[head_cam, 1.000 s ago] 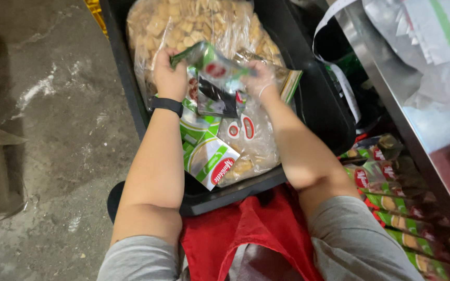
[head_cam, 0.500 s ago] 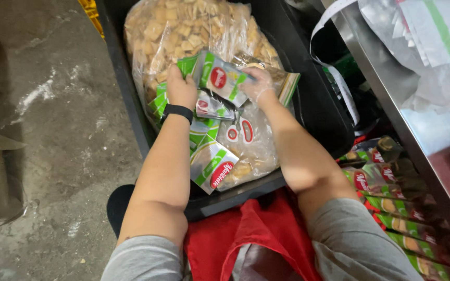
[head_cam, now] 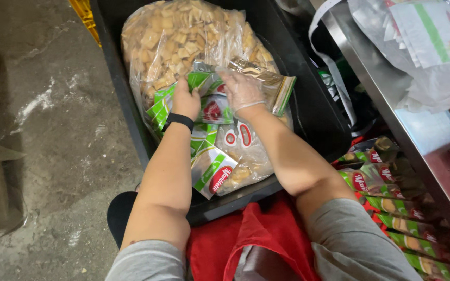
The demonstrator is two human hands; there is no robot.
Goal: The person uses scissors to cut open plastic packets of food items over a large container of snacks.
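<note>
Two hands among glossy snack packets in a black bin.

Left hand [head_cam: 186, 101] closes on a fanned stack of green-and-silver packets [head_cam: 170, 99]; right hand [head_cam: 241, 89], in a thin clear glove, presses flat on a crinkly filled packet [head_cam: 266, 83]. Behind lies a big clear bag of square crackers [head_cam: 183, 36]. Bin walls [head_cam: 121, 104] crowd both sides, leaving little room.

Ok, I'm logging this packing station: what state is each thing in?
Left hand: bare, gripping green-and-white packets.
Right hand: in clear glove, on the packets.
Big clear bag: full of crackers.
Black bin: open, holding bag and packets.
Packets at the right: lying in a row.
</note>
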